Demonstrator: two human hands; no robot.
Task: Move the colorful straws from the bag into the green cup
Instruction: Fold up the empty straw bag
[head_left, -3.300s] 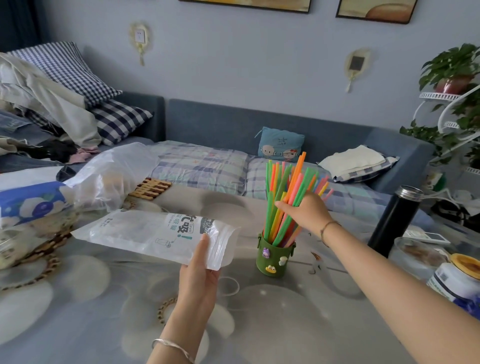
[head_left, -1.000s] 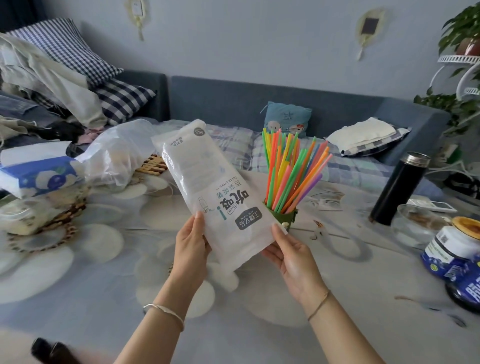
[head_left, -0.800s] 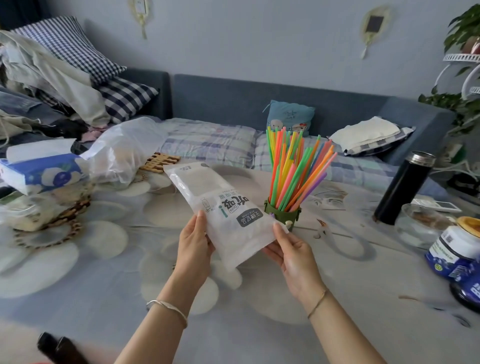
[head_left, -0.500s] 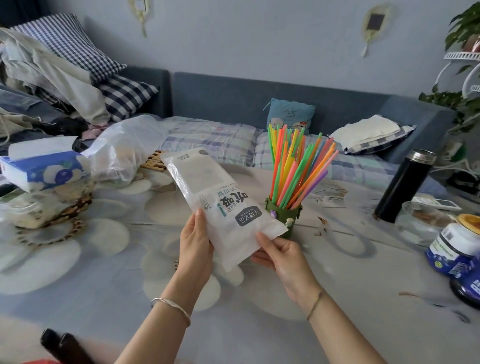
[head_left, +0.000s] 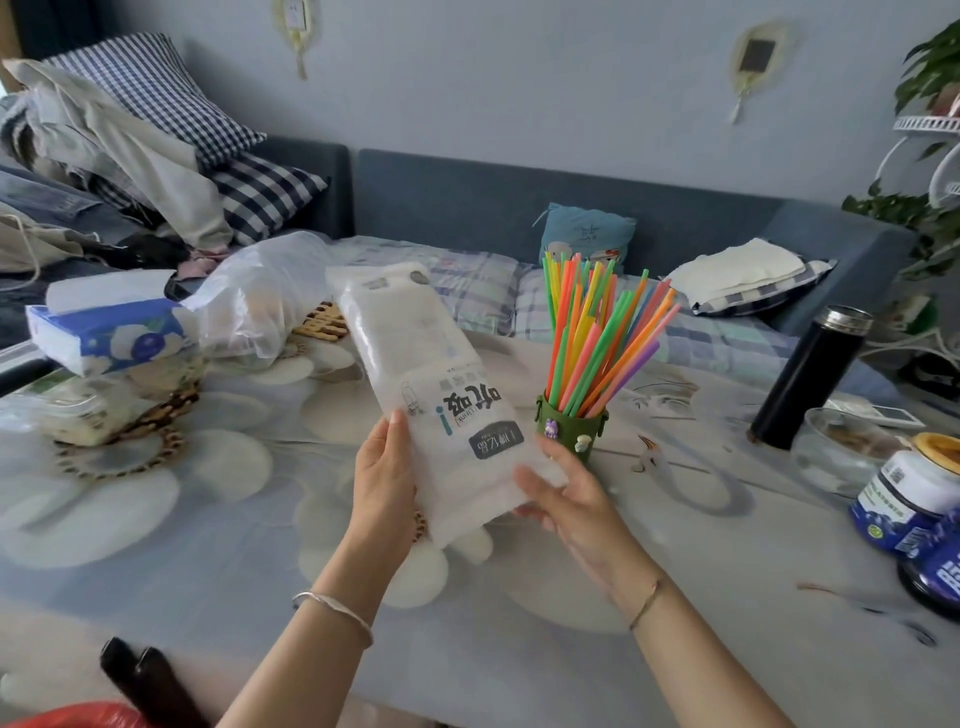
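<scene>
The white plastic straw bag (head_left: 415, 364) is held up over the table, its printed end toward me. No straws show inside it. My left hand (head_left: 384, 480) grips its left edge, thumb on the front. My right hand (head_left: 566, 493) holds the lower right corner, fingers under the bag and thumb on top. Just right of the bag stands the green cup (head_left: 571, 428) with small charms on its side. Several colorful straws (head_left: 597, 338) fan upward out of it.
A black thermos (head_left: 808, 379), a glass bowl (head_left: 836, 452) and blue jars (head_left: 914, 499) stand at the right. A tissue box (head_left: 104, 332) and a clear plastic bag (head_left: 254, 312) lie at the left. Sofa with cushions behind the table.
My right hand left the straws in the cup and took the bag's lower corner. The bag was turned from lying flat to standing lengthwise away from me, then tipped slightly.
</scene>
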